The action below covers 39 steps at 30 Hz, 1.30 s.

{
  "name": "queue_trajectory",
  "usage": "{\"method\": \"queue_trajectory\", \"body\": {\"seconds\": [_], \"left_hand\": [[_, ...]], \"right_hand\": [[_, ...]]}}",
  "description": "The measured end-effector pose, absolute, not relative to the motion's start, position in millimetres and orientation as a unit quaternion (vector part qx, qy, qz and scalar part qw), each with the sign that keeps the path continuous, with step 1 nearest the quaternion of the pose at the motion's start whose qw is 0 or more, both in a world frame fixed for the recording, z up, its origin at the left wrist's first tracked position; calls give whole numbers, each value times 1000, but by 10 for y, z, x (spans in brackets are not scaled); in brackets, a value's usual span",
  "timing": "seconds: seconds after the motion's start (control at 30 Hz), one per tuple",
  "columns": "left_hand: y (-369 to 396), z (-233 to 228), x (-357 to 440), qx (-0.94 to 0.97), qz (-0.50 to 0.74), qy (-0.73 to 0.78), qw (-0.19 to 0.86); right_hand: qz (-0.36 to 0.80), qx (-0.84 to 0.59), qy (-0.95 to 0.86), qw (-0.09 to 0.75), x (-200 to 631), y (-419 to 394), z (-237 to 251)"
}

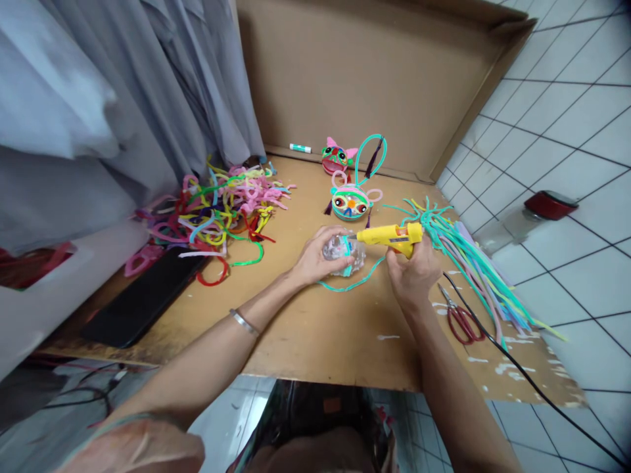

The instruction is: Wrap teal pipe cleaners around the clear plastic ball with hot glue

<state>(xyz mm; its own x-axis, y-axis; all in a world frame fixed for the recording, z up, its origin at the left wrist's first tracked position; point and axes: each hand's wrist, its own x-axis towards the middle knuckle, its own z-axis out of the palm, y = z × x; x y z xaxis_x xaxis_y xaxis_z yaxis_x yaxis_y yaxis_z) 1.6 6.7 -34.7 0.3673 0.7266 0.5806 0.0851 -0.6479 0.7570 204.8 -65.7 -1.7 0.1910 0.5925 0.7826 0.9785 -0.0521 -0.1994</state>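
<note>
Half-hidden clear ball [340, 253] under left hand [315, 257]

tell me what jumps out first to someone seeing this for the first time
The yellow glue gun in the right hand stands out at the middle of the cardboard work surface, its nozzle aimed at a clear plastic piece with a teal pipe cleaner that the left hand grips. To the left lies a bright tangle of pipe cleaners. Behind the hands sit two colourful finished faces, and red scissors lie to the right.
</note>
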Motion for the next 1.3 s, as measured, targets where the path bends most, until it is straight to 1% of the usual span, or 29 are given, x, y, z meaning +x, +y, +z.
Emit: {"method": "queue_trajectory", "body": {"seconds": [0.8, 1.2, 1.3], "left_hand": [[74, -378, 14, 768, 489, 267, 316], [55, -341, 13, 770, 492, 252, 318], [52, -337, 10, 771, 488, 255, 319]], "right_hand": [[-238, -674, -599, 362, 2073, -708, 37], [-271, -667, -591, 364, 2074, -670, 18], [-264, -667, -599, 357, 2086, -689, 38]]}}
